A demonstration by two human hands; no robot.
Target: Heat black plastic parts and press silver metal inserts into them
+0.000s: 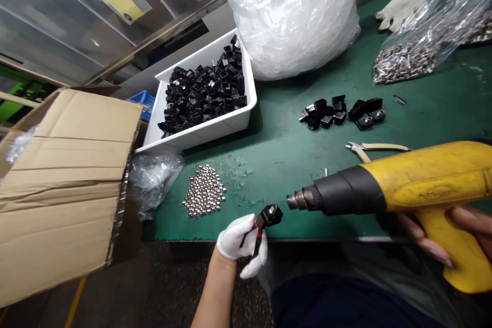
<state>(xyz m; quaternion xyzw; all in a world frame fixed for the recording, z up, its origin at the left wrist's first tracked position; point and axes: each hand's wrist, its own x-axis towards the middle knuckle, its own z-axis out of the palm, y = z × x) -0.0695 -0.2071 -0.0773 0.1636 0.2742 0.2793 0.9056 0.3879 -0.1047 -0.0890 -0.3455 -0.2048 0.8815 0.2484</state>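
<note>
The left hand (234, 241) gripped pliers (262, 220), a part (272, 215) at their tip; the right hand (426, 242) gripped the heat gun (434, 179), nozzle (302, 199) near the part. Steady aim, clear of the glove (230, 236), likely served best.

You hold a yellow heat gun (434, 177) at the right side of the frame, with your right hand (469, 221) around its grip. Its body lies almost level, its surface is marked with dirt, and its front part is black. The stepped metal nozzle (303, 199), darkened in places, points left. Just beside the nozzle but apart from it, below the centre of the frame, is a small black piece (274, 216) with shiny metal on its upper face. It sits tilted at the end of a dark plier-like tool (260, 224) with red marks, held in your white-gloved left hand (243, 243).
</note>
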